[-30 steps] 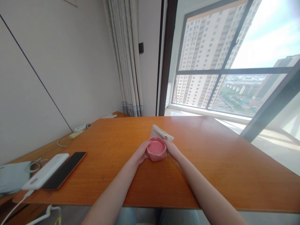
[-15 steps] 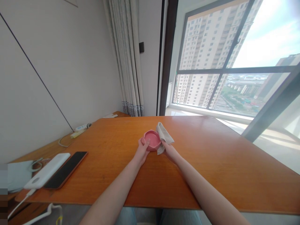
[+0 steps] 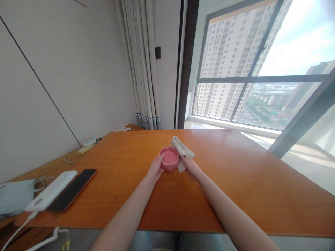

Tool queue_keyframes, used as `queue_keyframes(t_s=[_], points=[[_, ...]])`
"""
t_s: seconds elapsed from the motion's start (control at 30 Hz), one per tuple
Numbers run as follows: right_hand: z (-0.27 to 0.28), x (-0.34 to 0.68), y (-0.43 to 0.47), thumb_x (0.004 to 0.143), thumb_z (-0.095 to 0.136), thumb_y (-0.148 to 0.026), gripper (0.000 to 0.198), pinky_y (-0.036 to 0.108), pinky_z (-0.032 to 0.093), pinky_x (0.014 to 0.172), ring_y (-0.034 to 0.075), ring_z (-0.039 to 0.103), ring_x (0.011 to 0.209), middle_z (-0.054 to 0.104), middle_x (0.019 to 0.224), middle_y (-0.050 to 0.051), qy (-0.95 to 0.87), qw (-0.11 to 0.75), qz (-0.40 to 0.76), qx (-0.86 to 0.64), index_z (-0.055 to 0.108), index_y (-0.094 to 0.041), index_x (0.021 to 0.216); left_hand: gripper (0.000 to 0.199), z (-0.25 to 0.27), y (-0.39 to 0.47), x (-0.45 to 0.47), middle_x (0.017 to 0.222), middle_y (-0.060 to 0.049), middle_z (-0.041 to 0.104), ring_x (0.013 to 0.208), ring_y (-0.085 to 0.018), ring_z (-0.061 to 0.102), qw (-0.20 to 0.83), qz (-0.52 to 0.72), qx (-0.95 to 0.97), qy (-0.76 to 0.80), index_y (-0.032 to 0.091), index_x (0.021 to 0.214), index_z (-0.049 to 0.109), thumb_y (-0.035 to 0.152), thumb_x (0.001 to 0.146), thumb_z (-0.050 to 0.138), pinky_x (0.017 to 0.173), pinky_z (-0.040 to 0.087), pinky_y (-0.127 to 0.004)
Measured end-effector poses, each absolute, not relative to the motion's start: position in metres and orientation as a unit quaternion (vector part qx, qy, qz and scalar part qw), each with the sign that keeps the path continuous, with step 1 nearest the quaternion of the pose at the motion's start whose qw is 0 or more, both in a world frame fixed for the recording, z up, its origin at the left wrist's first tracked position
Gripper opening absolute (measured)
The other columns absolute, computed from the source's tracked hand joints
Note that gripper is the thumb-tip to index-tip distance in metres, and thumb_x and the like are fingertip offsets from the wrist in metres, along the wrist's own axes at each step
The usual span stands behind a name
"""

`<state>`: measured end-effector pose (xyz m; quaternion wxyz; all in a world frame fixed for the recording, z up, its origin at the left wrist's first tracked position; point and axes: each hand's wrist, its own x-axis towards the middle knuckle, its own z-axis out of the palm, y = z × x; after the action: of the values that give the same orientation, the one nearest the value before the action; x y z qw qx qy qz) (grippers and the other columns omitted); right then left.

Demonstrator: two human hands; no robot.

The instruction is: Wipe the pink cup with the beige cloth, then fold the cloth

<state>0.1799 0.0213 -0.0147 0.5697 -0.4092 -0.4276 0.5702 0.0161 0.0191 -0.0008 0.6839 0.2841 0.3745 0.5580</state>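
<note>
Pink bowl [image 3: 169, 159]: in the head view you have it in front of you, over the middle of the wooden table [image 3: 125, 195], a little nearer to you than the far edge. It is a plain, muted pink all over, with a matt-looking surface; its outline is angular, the wall broken into facets, and the rim runs in short straight stretches around a smooth, shallow, flat-bottomed inside. The mouth faces up and tips somewhat towards you. You cannot tell from here whether its base touches the wood.

Your left hand [image 3: 155, 169] is clamped on the bowl's left side, the thumb lying over the rim and the fingers mostly hidden at the wall. Your right hand [image 3: 192, 168] is closed on a cloth [image 3: 182, 149], off-white and folded; one part stands out beyond your fingers and another hangs below them, against the bowl's right side. Whether those fingertips reach the bowl itself is hidden.

Well off to your left, a dark-screened phone [image 3: 73, 190] lies beside a white power bank [image 3: 53, 188], which has a white cable [image 3: 33, 215] at its near end
</note>
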Motion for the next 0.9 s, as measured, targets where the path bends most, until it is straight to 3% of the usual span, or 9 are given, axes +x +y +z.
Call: queue_keyframes(t_s=[0.2, 0.37, 0.57, 0.73, 0.9], points=[[-0.004, 0.172, 0.013, 0.079, 0.054, -0.036, 0.031, 0.042, 0.053, 0.084, 0.027, 0.061, 0.106, 0.066, 0.114, 0.007, -0.314, 0.534, 0.707, -0.341, 0.060, -0.021, 0.106, 0.036, 0.011, 0.020, 0.011, 0.115, -0.008, 0.064, 0.103, -0.022, 0.060, 0.662, 0.610, 0.263, 0.346, 0.019, 0.109, 0.062, 0.034, 0.077, 0.063, 0.075, 0.055, -0.029], [-0.003, 0.173, 0.020, 0.079, 0.051, -0.025, 0.019, 0.041, 0.051, 0.088, 0.025, 0.065, 0.099, 0.071, 0.100, 0.010, -0.239, 0.591, 0.663, -0.392, 0.062, -0.017, 0.093, 0.041, 0.018, 0.016, 0.008, 0.118, -0.006, 0.062, 0.102, -0.021, 0.060, 0.679, 0.607, 0.268, 0.315, 0.022, 0.119, 0.056, 0.036, 0.081, 0.058, 0.076, 0.054, -0.029], [0.001, 0.169, 0.016, 0.074, 0.057, -0.016, 0.023, 0.038, 0.051, 0.090, 0.024, 0.067, 0.094, 0.072, 0.097, 0.010, -0.254, 0.582, 0.687, -0.354, 0.063, -0.014, 0.097, 0.036, 0.013, 0.013, 0.013, 0.116, -0.009, 0.063, 0.097, -0.020, 0.062, 0.717, 0.551, 0.295, 0.307, 0.017, 0.112, 0.061, 0.032, 0.079, 0.062, 0.073, 0.054, -0.026], [-0.006, 0.163, 0.015, 0.072, 0.057, -0.009, 0.019, 0.034, 0.053, 0.086, 0.022, 0.068, 0.089, 0.073, 0.087, 0.007, -0.247, 0.568, 0.701, -0.353, 0.065, -0.015, 0.088, 0.035, 0.008, 0.020, 0.014, 0.112, -0.008, 0.065, 0.098, -0.020, 0.061, 0.698, 0.604, 0.257, 0.288, 0.018, 0.110, 0.059, 0.034, 0.079, 0.061, 0.080, 0.053, -0.030], [-0.006, 0.157, 0.010, 0.080, 0.056, -0.019, 0.014, 0.034, 0.055, 0.082, 0.022, 0.068, 0.089, 0.073, 0.087, 0.009, -0.240, 0.541, 0.735, -0.331, 0.065, -0.016, 0.090, 0.038, 0.001, 0.022, 0.014, 0.103, -0.009, 0.066, 0.093, -0.019, 0.062, 0.646, 0.625, 0.286, 0.331, 0.014, 0.102, 0.058, 0.033, 0.072, 0.070, 0.084, 0.051, -0.032]])
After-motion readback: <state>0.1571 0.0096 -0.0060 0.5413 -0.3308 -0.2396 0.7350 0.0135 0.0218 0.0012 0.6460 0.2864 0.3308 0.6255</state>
